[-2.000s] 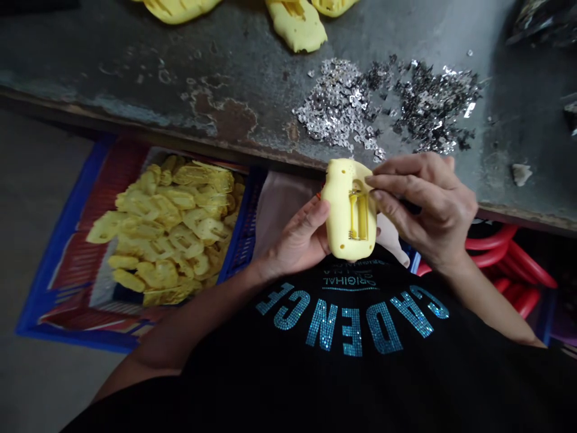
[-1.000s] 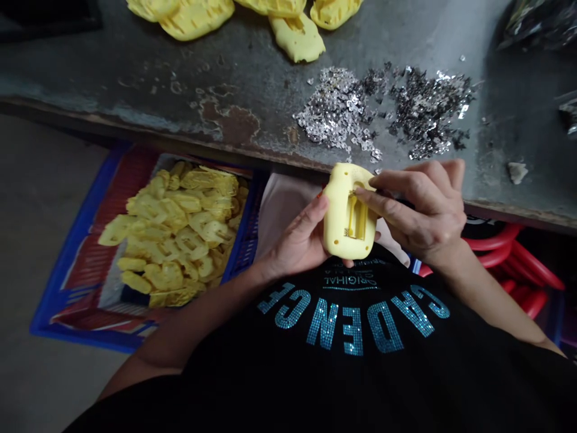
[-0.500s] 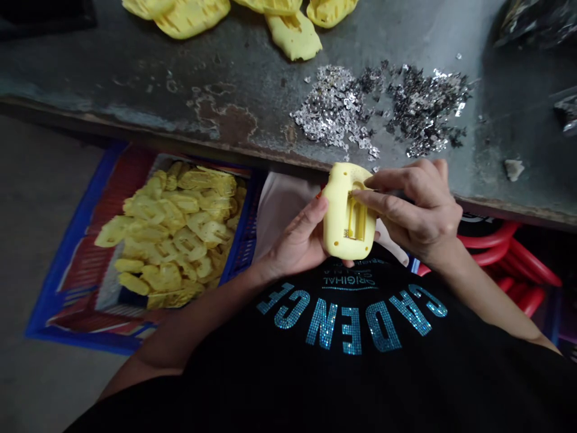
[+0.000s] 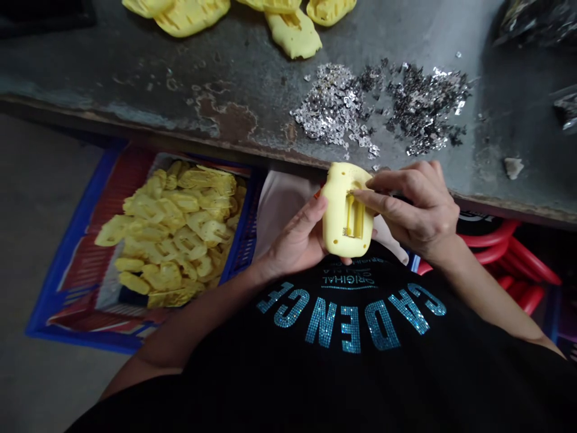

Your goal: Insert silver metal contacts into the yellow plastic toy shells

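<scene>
A yellow plastic shell (image 4: 335, 207) with a battery compartment is held upright by my left hand (image 4: 302, 240), thumb on its left side and fingers behind. Small metal pieces show at the lower end of the compartment (image 4: 354, 216). My right hand (image 4: 419, 207) is closed in a pinch, its index finger and thumb at the upper end of that recess. What the pinch holds is too small and too covered to make out. Two heaps of small metal contacts, a shiny one (image 4: 333, 105) and a darker one (image 4: 421, 102), lie on the workbench (image 4: 148, 78) beyond my hands.
More yellow shells (image 4: 295, 36) lie at the bench's far side. A blue and red crate (image 4: 67, 240) of yellow plastic parts (image 4: 180, 228) stands below left. Red curved tubes (image 4: 518, 258) are under the bench at right. A dark plastic bag (image 4: 536, 24) lies at the far right.
The shell has tilted and shifted very slightly in my left hand. My right fingers stay at the upper end of the compartment with almost no movement.
</scene>
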{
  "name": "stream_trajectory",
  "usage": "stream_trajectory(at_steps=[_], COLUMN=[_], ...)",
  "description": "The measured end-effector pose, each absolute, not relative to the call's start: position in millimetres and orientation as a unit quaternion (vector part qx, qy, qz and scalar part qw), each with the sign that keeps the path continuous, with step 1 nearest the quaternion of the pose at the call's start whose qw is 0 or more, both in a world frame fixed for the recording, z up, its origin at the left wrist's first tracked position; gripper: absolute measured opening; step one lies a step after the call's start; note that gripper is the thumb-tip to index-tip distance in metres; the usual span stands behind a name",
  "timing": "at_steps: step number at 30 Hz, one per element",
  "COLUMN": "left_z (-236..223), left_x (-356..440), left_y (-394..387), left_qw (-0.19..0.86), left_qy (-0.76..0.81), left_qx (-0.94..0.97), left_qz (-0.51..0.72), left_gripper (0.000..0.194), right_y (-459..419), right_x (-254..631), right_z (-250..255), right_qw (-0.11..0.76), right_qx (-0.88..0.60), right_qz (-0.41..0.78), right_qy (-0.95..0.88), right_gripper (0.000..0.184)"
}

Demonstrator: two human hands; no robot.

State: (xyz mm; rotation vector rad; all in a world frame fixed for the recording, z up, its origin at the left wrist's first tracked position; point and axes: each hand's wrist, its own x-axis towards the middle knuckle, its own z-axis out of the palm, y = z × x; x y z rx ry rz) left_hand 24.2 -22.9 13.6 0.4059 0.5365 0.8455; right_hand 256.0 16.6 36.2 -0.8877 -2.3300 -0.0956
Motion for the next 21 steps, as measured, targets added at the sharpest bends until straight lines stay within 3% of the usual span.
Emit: stream_trajectory(at_steps=[6,10,14,17,21], left_z=[20.0,23.2,21.1,16.3,16.8], left_x=[25.7,27.2,29.2,28.1,23.1], left_y=[-22.9,-22.9,-24.3,-26.7,-30.2], left_qw=[0.856,0.856,0.842,0.803,0.77], left_qy=[0.246,0.256,0.278,0.316,0.335], left_qx=[0.212,0.213,0.214,0.223,0.273], left_qz=[0.402,0.396,0.409,0.453,0.469], left_gripper=[0.088,0.087,0.088,0.079,0.062], right_y=[15.4,13.3,14.0,20.8,33.5], right_x=[251.9,248.3,247.7,250.7,255.4], right_z=[47.8,51.6,51.0,59.1,75.5], right_qw=[0.408,0.421,0.398,0.373,0.291], right_qx=[-0.326,-0.34,-0.31,-0.345,-0.359], right_qz=[0.064,0.099,0.059,0.175,0.265], right_qy=[-0.85,-0.835,-0.861,-0.843,-0.846], right_gripper=[0.017,0.021,0.02,0.024,0.051])
